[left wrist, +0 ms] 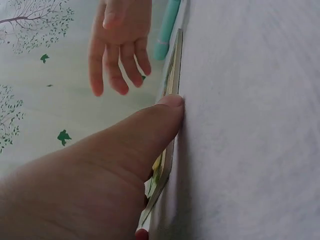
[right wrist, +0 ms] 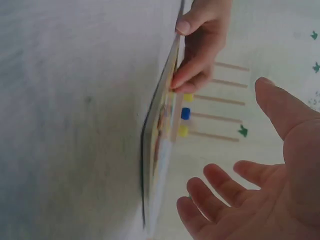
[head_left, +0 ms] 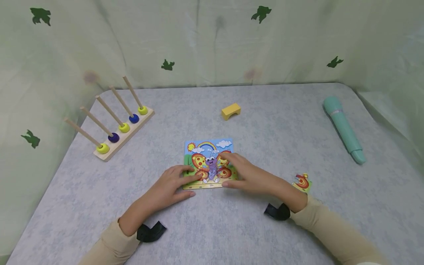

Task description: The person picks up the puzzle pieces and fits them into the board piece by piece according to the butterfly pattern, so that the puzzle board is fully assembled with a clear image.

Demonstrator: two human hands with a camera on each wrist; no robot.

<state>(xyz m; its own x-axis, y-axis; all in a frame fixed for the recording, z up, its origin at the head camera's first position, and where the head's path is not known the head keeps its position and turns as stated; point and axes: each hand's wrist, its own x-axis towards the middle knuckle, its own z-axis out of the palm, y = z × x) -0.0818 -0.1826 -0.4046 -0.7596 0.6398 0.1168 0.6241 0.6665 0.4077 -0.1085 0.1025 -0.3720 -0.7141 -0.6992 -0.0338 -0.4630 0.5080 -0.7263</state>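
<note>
A butterfly jigsaw puzzle (head_left: pixel 208 148) lies flat in its board on the table, under a picture of a rainbow and sun. My left hand (head_left: pixel 170 184) rests at its near left corner, index fingertip on the lower left wing and thumb by the near edge. In the right wrist view, that left hand (right wrist: pixel 207 40) bends over the board's edge. Over the right side of the puzzle hovers my right hand (head_left: pixel 246 173), fingers spread and holding nothing. The left wrist view shows this right hand (left wrist: pixel 122 35) raised above the board (left wrist: pixel 175 70).
Loose puzzle pieces (head_left: pixel 302 182) lie beside my right forearm, partly hidden by it. A wooden peg stand (head_left: pixel 124 138) with yellow and blue beads stands at the left. Behind the puzzle sits a yellow arch block (head_left: pixel 230 111). A teal microphone-shaped object (head_left: pixel 344 129) lies far right.
</note>
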